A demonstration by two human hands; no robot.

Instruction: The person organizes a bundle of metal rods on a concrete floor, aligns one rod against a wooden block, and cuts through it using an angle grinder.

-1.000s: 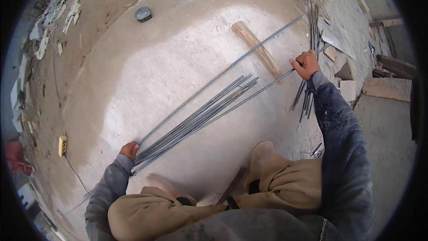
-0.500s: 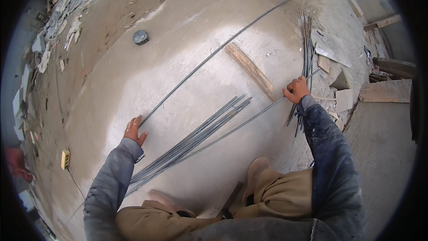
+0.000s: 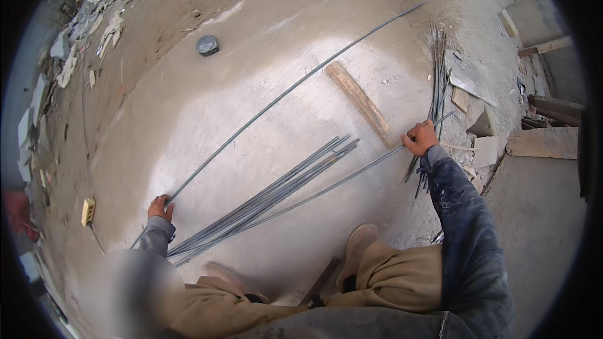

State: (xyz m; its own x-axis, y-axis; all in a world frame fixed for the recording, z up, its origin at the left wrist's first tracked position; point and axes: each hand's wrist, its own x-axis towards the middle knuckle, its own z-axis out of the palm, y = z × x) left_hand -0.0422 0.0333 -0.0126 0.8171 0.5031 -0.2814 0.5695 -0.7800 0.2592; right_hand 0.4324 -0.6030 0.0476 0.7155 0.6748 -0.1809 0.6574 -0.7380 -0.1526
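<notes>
My left hand (image 3: pixel 161 208) is closed round a long steel rebar rod (image 3: pixel 267 108), low on the left. The rod runs up and right across the floor, and a short end shows below the hand. On the right, my right hand (image 3: pixel 421 139) grips a second rebar rod (image 3: pixel 342 181) near its upper end. That rod slants down left beside a loose bundle of rebar (image 3: pixel 270 193) lying in front of my feet. A wooden plank (image 3: pixel 361 104) lies between the long rod and my right hand.
Another rebar bundle (image 3: pixel 437 81) lies beyond my right hand, beside scrap boards (image 3: pixel 460 99). A dark round container (image 3: pixel 206 45) stands at the far left. A yellow block with a cord (image 3: pixel 88 211) rests at left. Rubble (image 3: pixel 113 34) lines the far left edge.
My left hand has slid down and left along the long rod, and its fingers have closed round it. My right hand keeps its grip, with little movement. The view has shifted slightly.
</notes>
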